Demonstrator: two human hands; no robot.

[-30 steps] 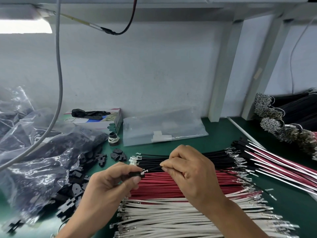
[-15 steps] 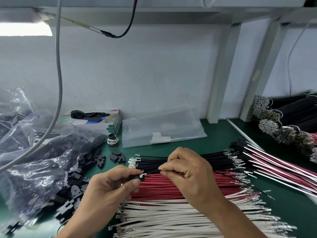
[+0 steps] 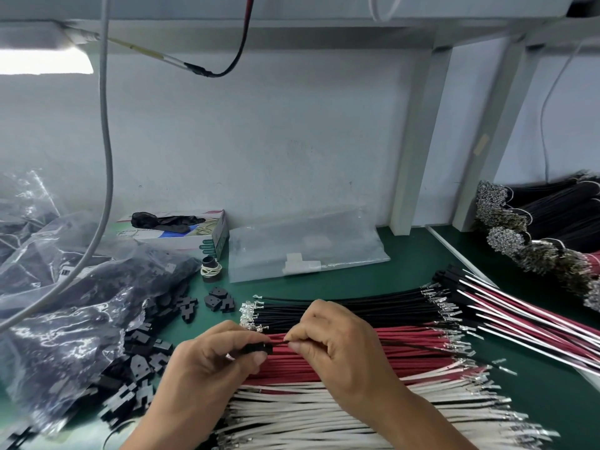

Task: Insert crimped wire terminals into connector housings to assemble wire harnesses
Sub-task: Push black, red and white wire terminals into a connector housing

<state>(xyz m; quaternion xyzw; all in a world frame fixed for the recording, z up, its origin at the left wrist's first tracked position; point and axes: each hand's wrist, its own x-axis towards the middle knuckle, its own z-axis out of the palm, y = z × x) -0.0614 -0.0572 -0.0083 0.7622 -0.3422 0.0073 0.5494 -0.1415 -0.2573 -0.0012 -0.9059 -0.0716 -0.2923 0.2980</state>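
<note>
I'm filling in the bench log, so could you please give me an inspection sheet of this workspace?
Surface: green bench mat, largely covered.
Job's things: black wires, red wires and white wires in rows; loose black housings at left.
Clutter: plastic bags, clear bag, glove box.
Grippers: left hand grips a black housing; right hand pinches one black wire at it.
Cables: grey cable hanging at left.
Surroundings: white wall, lamp, bundled wires at right.

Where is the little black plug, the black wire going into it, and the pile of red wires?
black plug (image 3: 259, 348), head view, its middle.
black wire (image 3: 422, 347), head view, mid-length.
red wires (image 3: 406, 336), head view, pile's upper part.
</note>
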